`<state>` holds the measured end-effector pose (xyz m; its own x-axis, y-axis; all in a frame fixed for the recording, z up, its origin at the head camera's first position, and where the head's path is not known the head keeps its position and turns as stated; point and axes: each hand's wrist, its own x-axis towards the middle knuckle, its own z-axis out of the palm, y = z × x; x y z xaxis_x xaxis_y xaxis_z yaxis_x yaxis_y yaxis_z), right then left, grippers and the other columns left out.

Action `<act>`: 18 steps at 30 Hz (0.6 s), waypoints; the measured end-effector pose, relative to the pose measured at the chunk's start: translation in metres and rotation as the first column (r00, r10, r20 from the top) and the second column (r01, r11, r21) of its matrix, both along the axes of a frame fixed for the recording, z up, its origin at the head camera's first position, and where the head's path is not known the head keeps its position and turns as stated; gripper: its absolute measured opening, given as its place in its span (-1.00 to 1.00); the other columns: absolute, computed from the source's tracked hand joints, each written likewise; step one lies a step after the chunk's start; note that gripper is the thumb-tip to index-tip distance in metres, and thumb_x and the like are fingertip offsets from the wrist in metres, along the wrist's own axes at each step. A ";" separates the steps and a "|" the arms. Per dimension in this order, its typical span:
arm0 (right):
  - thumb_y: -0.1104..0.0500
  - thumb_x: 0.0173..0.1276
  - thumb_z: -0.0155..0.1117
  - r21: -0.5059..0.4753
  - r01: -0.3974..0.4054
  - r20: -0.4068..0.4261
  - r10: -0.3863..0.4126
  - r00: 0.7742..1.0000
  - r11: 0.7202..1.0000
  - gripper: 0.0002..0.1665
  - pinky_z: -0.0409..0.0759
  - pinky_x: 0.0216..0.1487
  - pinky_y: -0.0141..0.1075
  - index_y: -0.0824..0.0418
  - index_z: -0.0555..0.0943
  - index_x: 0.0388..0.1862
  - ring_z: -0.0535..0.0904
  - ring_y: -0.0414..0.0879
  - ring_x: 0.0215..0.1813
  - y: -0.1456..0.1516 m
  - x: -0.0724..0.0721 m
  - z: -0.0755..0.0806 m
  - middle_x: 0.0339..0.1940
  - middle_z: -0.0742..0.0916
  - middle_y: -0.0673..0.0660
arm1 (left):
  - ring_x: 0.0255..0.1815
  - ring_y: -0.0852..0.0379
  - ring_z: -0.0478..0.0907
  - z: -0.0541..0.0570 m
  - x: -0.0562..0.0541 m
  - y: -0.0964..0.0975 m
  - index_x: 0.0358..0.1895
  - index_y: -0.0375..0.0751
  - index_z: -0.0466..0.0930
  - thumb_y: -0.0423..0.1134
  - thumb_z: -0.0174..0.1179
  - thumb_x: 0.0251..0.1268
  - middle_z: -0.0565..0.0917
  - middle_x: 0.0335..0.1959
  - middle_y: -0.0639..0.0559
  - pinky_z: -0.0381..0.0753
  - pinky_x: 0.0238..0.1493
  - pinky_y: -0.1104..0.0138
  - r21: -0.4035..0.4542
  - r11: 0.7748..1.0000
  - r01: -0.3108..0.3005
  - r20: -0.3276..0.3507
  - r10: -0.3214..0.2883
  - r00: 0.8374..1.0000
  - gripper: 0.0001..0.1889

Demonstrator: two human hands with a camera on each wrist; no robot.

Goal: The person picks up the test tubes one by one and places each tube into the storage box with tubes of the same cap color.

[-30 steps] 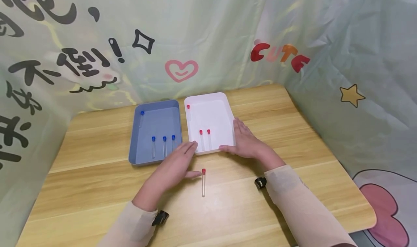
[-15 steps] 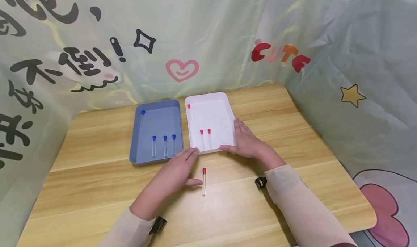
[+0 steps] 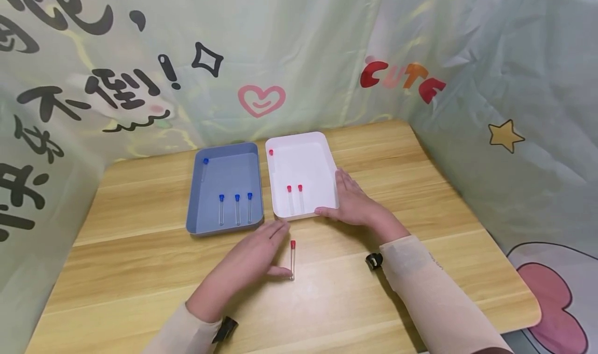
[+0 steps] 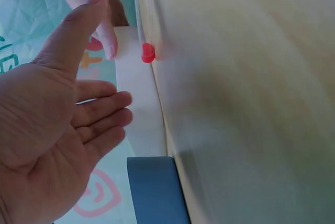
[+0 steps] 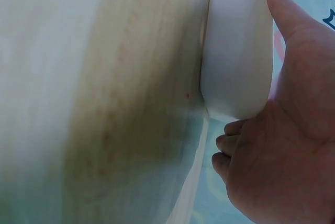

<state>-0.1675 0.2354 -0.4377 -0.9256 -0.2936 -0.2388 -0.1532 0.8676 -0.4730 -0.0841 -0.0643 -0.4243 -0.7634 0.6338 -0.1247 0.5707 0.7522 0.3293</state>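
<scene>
In the head view my left hand [image 3: 254,253] hovers over the table's front middle, its fingers extended. Its thumb overlaps the lower end of a clear test tube with a red cap [image 3: 293,255]; contact cannot be told. The left wrist view shows that tube's red cap [image 4: 148,53] beyond the spread fingers. My right hand [image 3: 352,203] touches the near right corner of a white tray [image 3: 310,159], with thumb at the front rim and fingers along the right side. Several red-capped tubes [image 3: 301,198] lie in that tray.
Left of the white tray stands a blue-grey tray [image 3: 229,169] holding several blue-capped tubes [image 3: 237,208]. A wooden table [image 3: 420,188] carries everything. Printed curtains [image 3: 317,48] hang at the back and sides.
My left hand has come away from the white tray's near left corner and moved toward the front, its thumb reaching the loose tube's lower end. My right hand stays at the tray.
</scene>
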 end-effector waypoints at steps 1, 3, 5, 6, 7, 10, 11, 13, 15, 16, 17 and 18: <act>-0.51 0.43 0.31 -0.001 0.000 0.000 0.000 1.000 1.000 0.60 -0.20 0.88 0.17 0.48 -0.38 0.76 -0.29 0.32 0.88 0.000 0.000 0.000 0.84 -0.22 0.42 | 0.76 -0.26 0.24 -0.001 0.000 0.000 0.69 -0.33 0.24 0.36 0.52 0.12 0.29 0.74 -0.23 0.25 0.77 -0.09 -0.004 1.000 0.002 0.008 -0.002 1.000 0.21; -0.51 0.44 0.31 -0.002 -0.001 0.001 0.001 1.000 1.000 0.60 -0.20 0.88 0.18 0.49 -0.38 0.76 -0.30 0.32 0.88 0.001 0.000 0.000 0.84 -0.22 0.43 | 0.77 -0.26 0.23 -0.002 0.000 0.000 0.70 -0.33 0.21 0.38 0.51 0.11 0.27 0.74 -0.24 0.23 0.78 -0.09 -0.016 1.000 0.009 0.021 -0.009 1.000 0.24; -0.51 0.44 0.30 0.000 -0.003 0.003 0.003 1.000 1.000 0.59 -0.20 0.88 0.18 0.49 -0.38 0.76 -0.30 0.32 0.87 0.001 0.000 0.000 0.84 -0.23 0.43 | 0.77 -0.27 0.23 -0.005 -0.001 0.001 0.70 -0.36 0.21 0.38 0.51 0.11 0.26 0.74 -0.26 0.23 0.78 -0.10 -0.025 1.000 0.018 0.026 -0.017 1.000 0.24; -0.51 0.44 0.30 0.002 -0.003 0.004 0.003 1.000 1.000 0.59 -0.20 0.88 0.18 0.49 -0.39 0.76 -0.30 0.33 0.87 0.001 0.000 0.000 0.84 -0.23 0.43 | 0.77 -0.27 0.23 -0.006 -0.001 0.001 0.69 -0.37 0.21 0.37 0.51 0.11 0.26 0.74 -0.27 0.22 0.78 -0.10 -0.030 0.999 0.021 0.028 -0.020 0.999 0.24; -0.51 0.44 0.30 0.002 -0.003 0.004 0.003 1.000 1.000 0.59 -0.20 0.88 0.18 0.49 -0.39 0.76 -0.30 0.33 0.87 0.001 0.000 0.000 0.84 -0.23 0.43 | 0.77 -0.28 0.22 -0.006 -0.002 0.002 0.69 -0.37 0.20 0.37 0.52 0.10 0.25 0.74 -0.28 0.22 0.79 -0.10 -0.034 0.999 0.022 0.032 -0.021 0.999 0.25; -0.51 0.44 0.30 0.002 -0.003 0.006 0.003 1.000 1.000 0.59 -0.19 0.88 0.18 0.49 -0.38 0.76 -0.29 0.33 0.87 0.001 0.000 0.000 0.84 -0.22 0.43 | 0.77 -0.29 0.22 -0.007 -0.002 0.003 0.69 -0.39 0.20 0.36 0.53 0.08 0.25 0.74 -0.29 0.20 0.79 -0.10 -0.042 0.999 0.020 0.043 -0.018 0.999 0.26; -0.51 0.44 0.30 0.003 -0.002 0.006 0.002 1.000 1.000 0.60 -0.19 0.88 0.17 0.49 -0.38 0.76 -0.29 0.33 0.87 0.001 0.000 0.000 0.84 -0.22 0.43 | 0.77 -0.28 0.21 -0.007 -0.003 0.004 0.70 -0.38 0.19 0.37 0.53 0.08 0.24 0.74 -0.29 0.19 0.80 -0.09 -0.047 0.999 0.019 0.047 -0.017 0.999 0.27; -0.52 0.44 0.30 0.006 -0.002 0.008 0.002 1.000 1.000 0.60 -0.18 0.88 0.17 0.48 -0.39 0.76 -0.29 0.32 0.88 0.001 0.001 0.001 0.84 -0.23 0.42 | 0.77 -0.28 0.21 -0.006 -0.003 0.005 0.69 -0.40 0.20 0.37 0.53 0.07 0.25 0.74 -0.30 0.19 0.80 -0.09 -0.049 0.999 0.024 0.053 -0.021 0.998 0.27; -0.52 0.44 0.30 0.009 -0.002 0.007 0.002 1.000 1.000 0.60 -0.18 0.88 0.17 0.49 -0.39 0.76 -0.29 0.32 0.88 0.001 0.001 0.001 0.84 -0.23 0.42 | 0.77 -0.27 0.22 -0.007 -0.003 0.007 0.68 -0.40 0.21 0.38 0.53 0.07 0.26 0.73 -0.29 0.19 0.80 -0.08 -0.056 0.998 0.029 0.062 -0.025 0.998 0.27; -0.52 0.44 0.29 0.010 -0.003 0.008 0.003 1.000 1.000 0.59 -0.18 0.88 0.17 0.49 -0.39 0.76 -0.30 0.32 0.88 0.001 0.001 0.001 0.84 -0.23 0.43 | 0.77 -0.27 0.23 -0.007 -0.004 0.008 0.68 -0.40 0.22 0.38 0.53 0.07 0.27 0.73 -0.29 0.19 0.80 -0.07 -0.060 0.998 0.032 0.065 -0.028 0.997 0.26; -0.52 0.44 0.29 0.010 -0.003 0.008 0.003 1.000 1.000 0.59 -0.18 0.88 0.17 0.49 -0.39 0.76 -0.30 0.32 0.87 0.001 0.001 0.001 0.84 -0.23 0.43 | 0.77 -0.26 0.23 -0.007 -0.004 0.009 0.67 -0.40 0.23 0.38 0.53 0.07 0.28 0.73 -0.29 0.20 0.80 -0.06 -0.066 0.997 0.036 0.067 -0.032 0.997 0.26; -0.51 0.45 0.29 0.010 -0.004 0.008 0.003 1.000 1.000 0.59 -0.18 0.88 0.17 0.49 -0.39 0.76 -0.30 0.32 0.87 0.001 0.001 0.002 0.84 -0.23 0.43 | 0.77 -0.25 0.24 -0.007 -0.005 0.010 0.67 -0.41 0.25 0.38 0.53 0.07 0.30 0.72 -0.29 0.21 0.80 -0.05 -0.071 0.997 0.040 0.069 -0.035 0.997 0.25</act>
